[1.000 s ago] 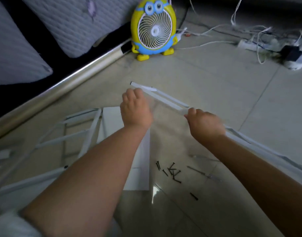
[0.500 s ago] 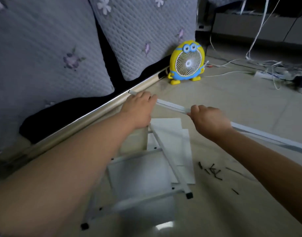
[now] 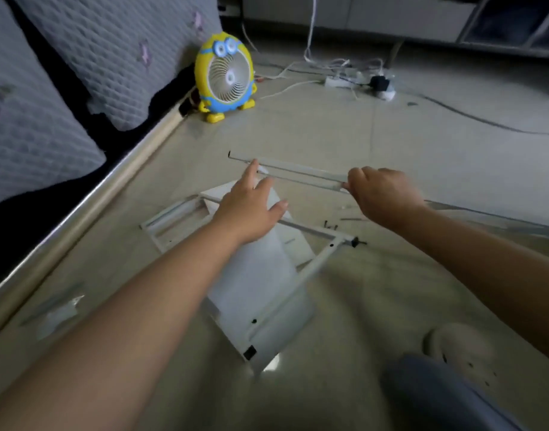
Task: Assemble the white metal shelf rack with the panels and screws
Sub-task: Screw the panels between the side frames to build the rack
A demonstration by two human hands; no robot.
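A long white metal rail [image 3: 301, 171] lies across the floor, running from near the middle out to the right. My right hand [image 3: 382, 194] grips it partway along. My left hand [image 3: 251, 206] hovers with fingers spread, its fingertips near the rail's left part, above a white ladder-like side frame [image 3: 326, 256] that lies on the floor. White panels [image 3: 254, 275] lie under and beside that frame. A few black screws [image 3: 330, 226] are scattered on the tiles just below the right hand.
A yellow cartoon fan [image 3: 225, 77] stands at the back by a sofa with grey cushions [image 3: 111, 54] and a metal base edge [image 3: 89, 203]. A power strip with cables [image 3: 357, 80] lies behind. A white slipper [image 3: 460, 346] and my knee are at lower right.
My left hand has let go of the rail and opened above the side frame. The view has swung right and the rail now sits lower, with the right hand still holding it.
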